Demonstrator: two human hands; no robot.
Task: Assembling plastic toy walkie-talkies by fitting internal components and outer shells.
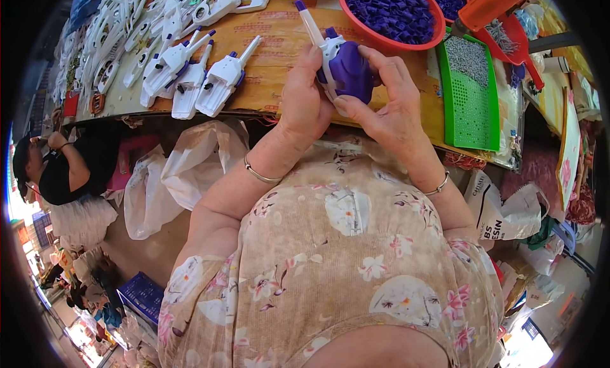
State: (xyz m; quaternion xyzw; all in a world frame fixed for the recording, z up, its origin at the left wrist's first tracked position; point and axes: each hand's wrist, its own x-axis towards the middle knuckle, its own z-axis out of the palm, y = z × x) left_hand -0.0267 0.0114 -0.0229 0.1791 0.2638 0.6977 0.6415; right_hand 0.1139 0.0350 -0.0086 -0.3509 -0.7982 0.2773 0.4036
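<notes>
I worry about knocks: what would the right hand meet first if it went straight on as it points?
The purple piece: the fingertips of the right hand seem to touch it. Depth beyond it is unclear.

1. Both elbows bend, and the bare forearms, left forearm (238, 180) and right forearm (429, 161), angle inward and forward from either side of the torso.
2. The left hand (304, 95) is raised in front of the chest, its palm turned inward and a digit pointing upward; its remaining fingers are largely hidden, so their exact curl is hard to judge.
3. The right hand (395, 101) faces it, just beside, fingers bent at the knuckles, thumb (357, 110) reaching across toward the left hand in a closed grasp.
</notes>
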